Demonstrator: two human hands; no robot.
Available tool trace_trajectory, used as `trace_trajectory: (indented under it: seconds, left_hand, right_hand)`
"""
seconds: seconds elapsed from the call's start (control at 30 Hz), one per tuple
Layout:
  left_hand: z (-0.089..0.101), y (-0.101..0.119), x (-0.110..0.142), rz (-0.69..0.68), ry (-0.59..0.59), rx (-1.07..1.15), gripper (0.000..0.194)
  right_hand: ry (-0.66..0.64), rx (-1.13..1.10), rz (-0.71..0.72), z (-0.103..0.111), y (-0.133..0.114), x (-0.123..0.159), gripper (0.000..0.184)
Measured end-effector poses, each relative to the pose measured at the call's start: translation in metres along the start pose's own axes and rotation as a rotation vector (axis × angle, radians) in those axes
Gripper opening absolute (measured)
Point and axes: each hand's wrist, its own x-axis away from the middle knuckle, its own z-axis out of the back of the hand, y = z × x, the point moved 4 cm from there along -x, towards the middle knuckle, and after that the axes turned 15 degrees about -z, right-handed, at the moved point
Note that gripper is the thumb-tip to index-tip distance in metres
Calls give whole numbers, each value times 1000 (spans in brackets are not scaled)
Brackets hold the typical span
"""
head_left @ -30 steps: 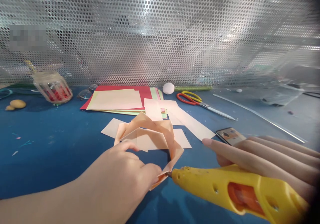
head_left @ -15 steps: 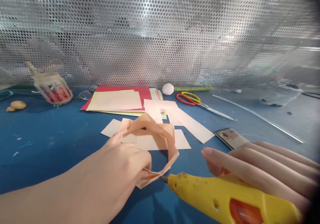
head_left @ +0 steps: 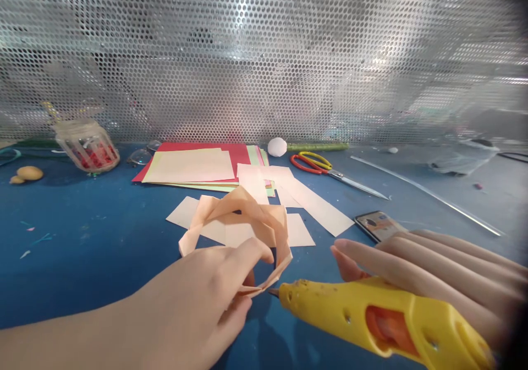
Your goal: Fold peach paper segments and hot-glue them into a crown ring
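A peach-coloured folded paper ring (head_left: pixel 281 243) is pinched at its near side between the thumb and fingers of my left hand (head_left: pixel 214 282). Folds give the ring an angular, many-sided outline. My right hand (head_left: pixel 429 271) is wrapped over a yellow hot glue gun (head_left: pixel 342 309) with an orange-red panel on its side. The gun's dark metal nozzle points left and sits right at the ring's near edge, close to my left fingertips; whether it touches the paper I cannot tell. The rear of the gun runs out of view at lower right.
Pale paper strips (head_left: pixel 317 208) lie behind the ring, beside a stack of coloured paper (head_left: pixel 190 166). Red-and-yellow scissors (head_left: pixel 342 177), a phone (head_left: pixel 377 224), a clear glue stick (head_left: pixel 429 194) and a white ball (head_left: pixel 276 147) lie right. A glass jar (head_left: pixel 88 147) stands left, before perforated metal sheet (head_left: pixel 231 56).
My left hand has shifted its grip, with the index finger now reaching further over the near side and the thumb below. The ring's left side shows more. The glue gun has turned slightly.
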Motion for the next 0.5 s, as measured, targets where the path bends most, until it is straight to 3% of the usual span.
trace_trajectory:
  seconds: [0.23, 0.43, 0.5]
  left_hand:
    - [-1, -2, 0, -50, 29, -16, 35]
    - [-3, -1, -1, -11, -22, 61, 39]
    - [-3, -1, 0, -17, -14, 51, 39]
  right_hand:
    - [30, -10, -1, -2, 9, 5, 17]
    - [57, -63, -23, 1, 5, 0, 11]
    - [41, -46, -37, 2, 0, -3, 21]
